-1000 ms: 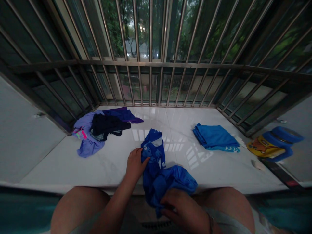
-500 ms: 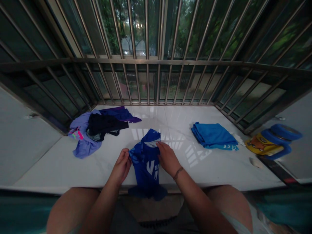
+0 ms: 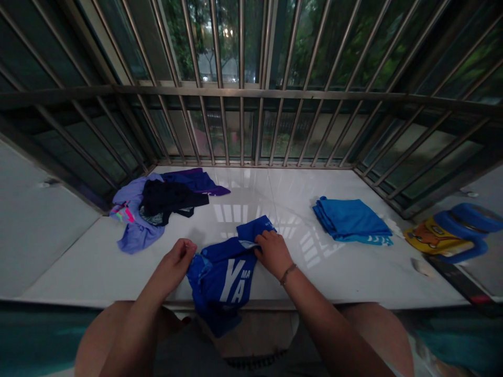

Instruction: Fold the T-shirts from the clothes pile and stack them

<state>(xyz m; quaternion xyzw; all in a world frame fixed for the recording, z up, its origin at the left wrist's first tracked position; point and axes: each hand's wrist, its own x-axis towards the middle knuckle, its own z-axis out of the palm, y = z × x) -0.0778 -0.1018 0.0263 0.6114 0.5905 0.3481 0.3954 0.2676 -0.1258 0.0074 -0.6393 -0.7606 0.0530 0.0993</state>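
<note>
A blue shirt (image 3: 220, 267) with white lettering lies crumpled at the front of the white ledge, its lower end hanging over the edge. My left hand (image 3: 175, 266) is closed in a pinch at the patterned sleeve on the shirt's left side. At the upper right, my right hand (image 3: 274, 252) grips the fabric near the neck opening, fingers bent over it. A flap of blue cloth sticks out beyond the right fingers. A bracelet circles my right wrist.
Several loose clothes, purple, black and dark blue, form a pile (image 3: 137, 209) at the back left. A folded blue garment (image 3: 353, 220) lies to the right. Beyond it stands a yellow and blue container (image 3: 444, 233). Metal bars (image 3: 251, 93) enclose the white ledge (image 3: 275, 193).
The left hand has moved left and slightly nearer, drawing the sleeve sideways. The shirt is spread wider and its lettering shows more. The right hand has shifted slightly right and nearer.
</note>
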